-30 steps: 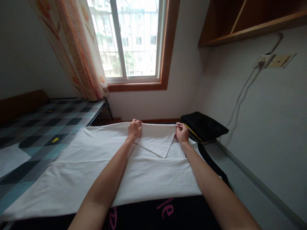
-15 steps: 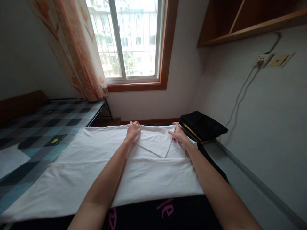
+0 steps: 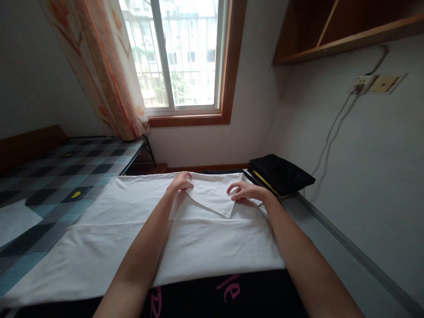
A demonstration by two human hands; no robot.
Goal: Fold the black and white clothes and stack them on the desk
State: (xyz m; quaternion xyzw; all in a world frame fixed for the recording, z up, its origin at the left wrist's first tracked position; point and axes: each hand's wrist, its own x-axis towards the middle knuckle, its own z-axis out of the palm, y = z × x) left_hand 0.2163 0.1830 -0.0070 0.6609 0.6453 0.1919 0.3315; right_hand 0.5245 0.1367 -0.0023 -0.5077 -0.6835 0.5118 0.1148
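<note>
The fingers of the left hand (image 3: 180, 182) curl at the left end of a flap (image 3: 213, 192) of white cloth, thumb and forefinger slightly parted at their tips; whether fabric is pinched between them cannot be told. The right hand (image 3: 247, 191) comes in over the flap's other side, its fingers bent and thumb tucked near them, in contact or nearly so; again, a firm grasp cannot be confirmed.

The flap runs along the edge nearest the window (image 3: 192, 57) and tapers to a corner that points away from the window, toward the person. The white cloth (image 3: 92, 251) itself lies spread flat below the window, its long axis appearing to run crosswise, roughly along the sill's direction, with a crease following the same line. Black fabric (image 3: 258, 287) with pink lettering shows beyond its edge farthest from the window.

A folded black item (image 3: 281, 174) sits below and right of the window. Below and left of it stands a bed (image 3: 106, 152) with a checked cover, and a curtain (image 3: 99, 66) hangs at its left side. A wooden shelf (image 3: 347, 42) and a socket (image 3: 364, 84) are to its right.
</note>
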